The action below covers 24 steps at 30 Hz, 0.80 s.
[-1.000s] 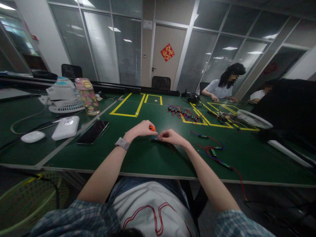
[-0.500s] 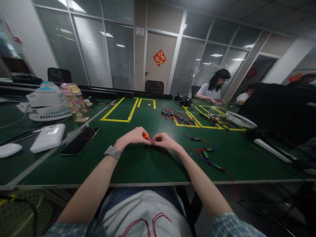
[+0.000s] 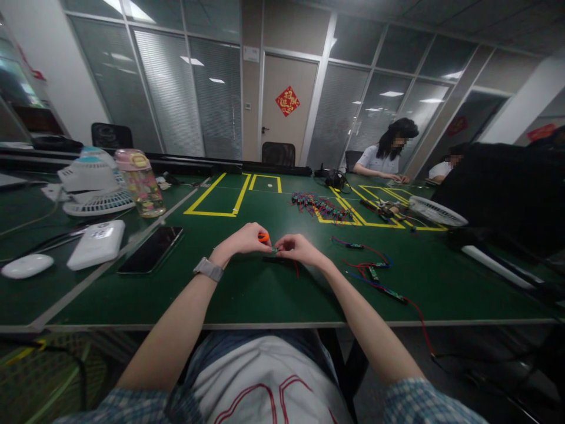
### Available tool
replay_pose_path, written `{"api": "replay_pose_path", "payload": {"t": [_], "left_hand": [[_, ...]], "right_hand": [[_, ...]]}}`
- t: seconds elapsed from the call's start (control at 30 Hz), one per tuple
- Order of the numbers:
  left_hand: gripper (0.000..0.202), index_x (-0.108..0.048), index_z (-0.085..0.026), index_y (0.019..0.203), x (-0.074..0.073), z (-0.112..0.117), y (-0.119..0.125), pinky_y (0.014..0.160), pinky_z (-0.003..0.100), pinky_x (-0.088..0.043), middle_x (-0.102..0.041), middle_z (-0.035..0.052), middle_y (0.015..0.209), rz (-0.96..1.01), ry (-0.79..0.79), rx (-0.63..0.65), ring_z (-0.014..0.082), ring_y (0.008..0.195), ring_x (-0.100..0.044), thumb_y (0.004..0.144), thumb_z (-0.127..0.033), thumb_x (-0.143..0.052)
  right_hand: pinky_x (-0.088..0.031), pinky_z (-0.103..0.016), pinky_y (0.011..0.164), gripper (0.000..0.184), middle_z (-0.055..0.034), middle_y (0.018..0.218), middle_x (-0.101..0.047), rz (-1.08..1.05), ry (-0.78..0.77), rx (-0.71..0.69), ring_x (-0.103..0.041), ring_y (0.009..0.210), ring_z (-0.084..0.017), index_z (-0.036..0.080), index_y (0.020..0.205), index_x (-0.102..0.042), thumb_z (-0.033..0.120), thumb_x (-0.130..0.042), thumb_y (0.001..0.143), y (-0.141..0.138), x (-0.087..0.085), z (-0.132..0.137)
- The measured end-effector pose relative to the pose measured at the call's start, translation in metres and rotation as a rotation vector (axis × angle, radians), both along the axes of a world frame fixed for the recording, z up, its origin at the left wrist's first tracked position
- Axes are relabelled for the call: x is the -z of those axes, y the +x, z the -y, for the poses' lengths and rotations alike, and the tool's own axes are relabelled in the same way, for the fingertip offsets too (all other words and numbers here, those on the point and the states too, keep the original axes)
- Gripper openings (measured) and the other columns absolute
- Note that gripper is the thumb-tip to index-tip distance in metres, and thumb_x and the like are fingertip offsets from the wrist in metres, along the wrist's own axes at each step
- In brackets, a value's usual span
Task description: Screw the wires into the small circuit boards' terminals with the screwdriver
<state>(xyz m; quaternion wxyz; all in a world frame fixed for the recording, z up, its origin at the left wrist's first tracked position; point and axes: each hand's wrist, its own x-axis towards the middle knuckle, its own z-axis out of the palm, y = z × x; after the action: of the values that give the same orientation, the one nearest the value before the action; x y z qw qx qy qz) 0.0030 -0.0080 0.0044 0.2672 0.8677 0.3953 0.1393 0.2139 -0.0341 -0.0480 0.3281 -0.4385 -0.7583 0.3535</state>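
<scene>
Orange shows in the left hand [image 3: 241, 241], clenched round a small tool [image 3: 263, 237] just right of the phone [image 3: 150, 249]. It meets a tiny board [image 3: 275, 250] that the right hand [image 3: 301, 248] pinches at the fingertips, low over the green table [image 3: 247, 294]. Tricky spot: the tool could skid off so small a board, or the pinch could slip and tug its red wire [image 3: 296, 269]. Farther right of the phone, loose wired boards [image 3: 375, 272] might snag the right forearm.

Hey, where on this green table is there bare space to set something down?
Bare green lies between the phone and your left hand, and along the near table edge between your forearms. The yellow tape rectangle is bare too. Right of your right hand, the loose wired boards crowd it.
</scene>
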Motion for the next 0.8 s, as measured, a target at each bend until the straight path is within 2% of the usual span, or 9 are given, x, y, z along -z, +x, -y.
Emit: {"api": "replay_pose_path", "payload": {"t": [0.33, 0.53, 0.8], "left_hand": [[0.024, -0.075, -0.015, 0.077, 0.0032, -0.003, 0.0014, 0.066, 0.026, -0.04, -0.069, 0.0022, 0.077, 0.006, 0.015, 0.009, 0.0161, 0.071, -0.059, 0.066, -0.036, -0.072], [0.035, -0.075, -0.011, 0.079, 0.0019, -0.0004, 0.0021, 0.06, 0.025, -0.037, -0.066, 0.0024, 0.07, 0.025, 0.017, -0.01, 0.0148, 0.065, -0.054, 0.071, -0.044, -0.065], [0.029, -0.077, -0.012, 0.086, 0.0074, -0.0001, 0.0062, 0.067, 0.024, -0.041, -0.071, 0.0043, 0.079, 0.014, 0.062, 0.022, 0.0166, 0.072, -0.06, 0.072, -0.033, -0.062]], "right_hand": [[-0.045, -0.022, 0.059, 0.018, -0.001, 0.068, -0.066, 0.005, -0.002, 0.038, -0.057, 0.061, -0.011, 0.012, 0.085, -0.074, 0.02, -0.074, 0.07, -0.0015, 0.0, 0.0001], [-0.041, -0.021, 0.056, 0.018, -0.001, 0.065, -0.067, 0.078, 0.044, 0.069, -0.055, 0.058, -0.011, 0.011, 0.087, -0.077, 0.022, -0.072, 0.073, -0.0007, 0.0017, -0.0013], [-0.04, -0.021, 0.057, 0.019, -0.0026, 0.069, -0.07, 0.153, 0.093, 0.089, -0.055, 0.06, -0.011, 0.012, 0.091, -0.079, 0.021, -0.07, 0.076, 0.0001, 0.004, -0.0013]]}}
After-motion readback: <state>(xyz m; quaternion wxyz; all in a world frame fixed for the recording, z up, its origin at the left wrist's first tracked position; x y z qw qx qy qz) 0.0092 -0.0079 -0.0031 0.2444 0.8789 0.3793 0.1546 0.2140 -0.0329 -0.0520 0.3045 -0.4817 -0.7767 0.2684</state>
